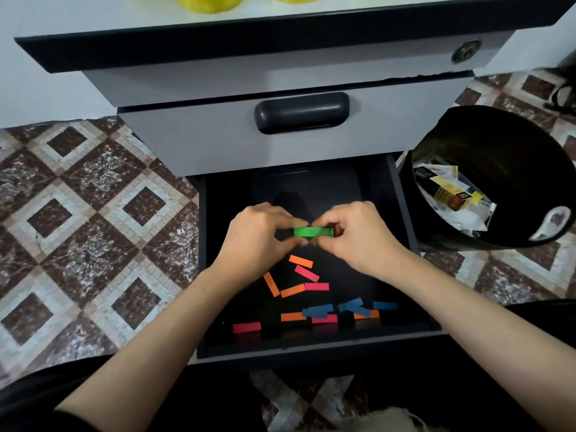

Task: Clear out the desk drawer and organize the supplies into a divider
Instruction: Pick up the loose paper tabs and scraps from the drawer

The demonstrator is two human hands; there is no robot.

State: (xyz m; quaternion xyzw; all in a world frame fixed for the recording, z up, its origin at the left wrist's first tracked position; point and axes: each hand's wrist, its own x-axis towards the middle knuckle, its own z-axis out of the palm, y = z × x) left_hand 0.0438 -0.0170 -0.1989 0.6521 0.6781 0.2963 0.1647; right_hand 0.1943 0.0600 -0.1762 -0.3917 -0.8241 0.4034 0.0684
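The bottom desk drawer (402,213) is pulled out, its dark floor showing. Both hands reach into it and meet over its middle. My left hand (258,238) and my right hand (358,235) pinch a small stack of green sticky tabs (313,231) between fingertips, one at each end. Below the hands, several loose paper tabs lie scattered on the drawer floor: orange tabs (300,261), pink tabs (307,273) and blue tabs (350,304) toward the front edge, with one pink tab (247,327) at the front left.
A black waste bin (498,145) with papers and a yellow-orange box stands right of the drawer. The shut upper drawer with a dark handle (301,112) overhangs the back. Patterned floor tiles (93,213) lie to the left. Yellow objects (208,1) sit on the desk top.
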